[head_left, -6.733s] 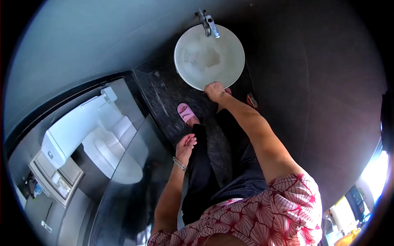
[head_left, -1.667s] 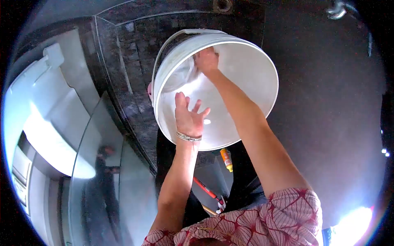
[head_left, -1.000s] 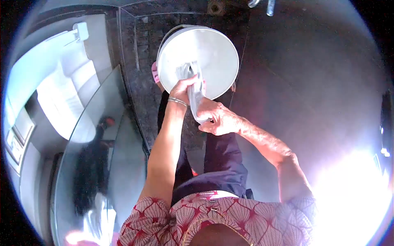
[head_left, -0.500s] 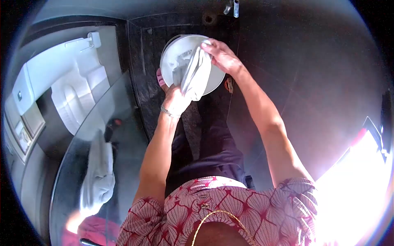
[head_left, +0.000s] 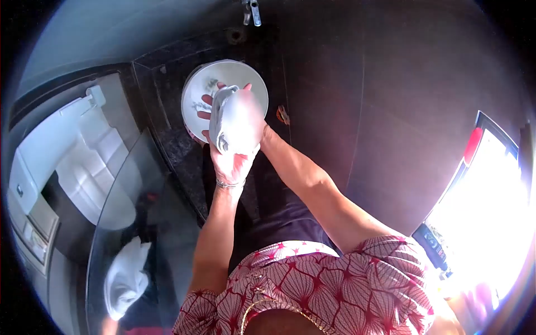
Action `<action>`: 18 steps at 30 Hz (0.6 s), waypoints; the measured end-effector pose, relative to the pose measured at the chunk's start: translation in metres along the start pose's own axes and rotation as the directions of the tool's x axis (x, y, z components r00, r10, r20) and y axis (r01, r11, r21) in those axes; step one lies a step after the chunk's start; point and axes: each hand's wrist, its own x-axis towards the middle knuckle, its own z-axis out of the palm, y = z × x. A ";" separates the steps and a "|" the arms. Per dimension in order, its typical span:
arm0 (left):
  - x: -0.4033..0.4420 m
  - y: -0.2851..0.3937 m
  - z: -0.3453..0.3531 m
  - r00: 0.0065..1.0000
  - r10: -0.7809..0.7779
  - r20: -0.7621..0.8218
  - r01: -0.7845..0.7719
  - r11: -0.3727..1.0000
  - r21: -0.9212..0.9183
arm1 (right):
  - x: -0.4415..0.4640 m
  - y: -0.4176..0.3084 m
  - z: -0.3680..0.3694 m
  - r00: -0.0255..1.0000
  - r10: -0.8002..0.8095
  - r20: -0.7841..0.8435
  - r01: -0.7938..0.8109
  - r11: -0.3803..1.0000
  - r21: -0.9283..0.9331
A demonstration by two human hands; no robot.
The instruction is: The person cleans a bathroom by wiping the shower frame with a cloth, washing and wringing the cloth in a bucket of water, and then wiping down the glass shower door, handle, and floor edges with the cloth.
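Note:
A white cloth (head_left: 222, 120), folded into a bundle, is between my two hands above a round white bucket (head_left: 239, 72). My left hand (head_left: 230, 162) supports it from below and behind, its fingers showing past the cloth's left side. From the right, my right hand (head_left: 255, 120) presses against the bundle; bright glare and blur hide most of its fingers. Greyish marks or folds show inside the bucket, but I cannot make out what they are.
Left of me stands a dark glass panel (head_left: 167, 206) with a white cloth-like shape (head_left: 127, 276) showing in it. Beyond it is a white toilet (head_left: 92, 167). A metal tap (head_left: 251, 12) hangs at the top, and a small orange object (head_left: 283, 115) lies right of the bucket.
The cloth has gone from hanging stretched between my hands to a compact bundle. My right hand has come down and in against it. The view has shifted, so the bucket appears further left.

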 end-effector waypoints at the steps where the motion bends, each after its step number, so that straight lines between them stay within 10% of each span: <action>1: 0.001 0.001 -0.009 0.991 -0.085 0.107 0.080 0.996 0.046 | 0.001 0.000 -0.001 1.000 -0.010 0.020 0.010 1.000 0.002; 3: -0.002 0.000 0.007 0.985 -0.166 0.035 0.155 0.963 0.219 | 0.012 -0.005 -0.006 0.998 0.057 0.024 -0.057 0.998 -0.037; 6: 0.000 -0.001 0.017 0.979 -0.202 0.020 0.203 0.976 -0.072 | 0.013 -0.012 -0.012 0.990 0.129 0.061 -0.123 0.987 -0.102; 8: 0.002 0.003 0.013 0.985 -0.171 0.030 0.163 0.970 0.180 | 0.019 -0.018 -0.015 0.960 0.166 -0.227 -0.202 0.969 -0.144; 18: 0.015 0.023 0.004 0.980 -0.080 -0.181 0.164 0.843 0.512 | 0.050 -0.030 -0.007 0.925 0.138 -0.355 -0.317 0.794 -0.518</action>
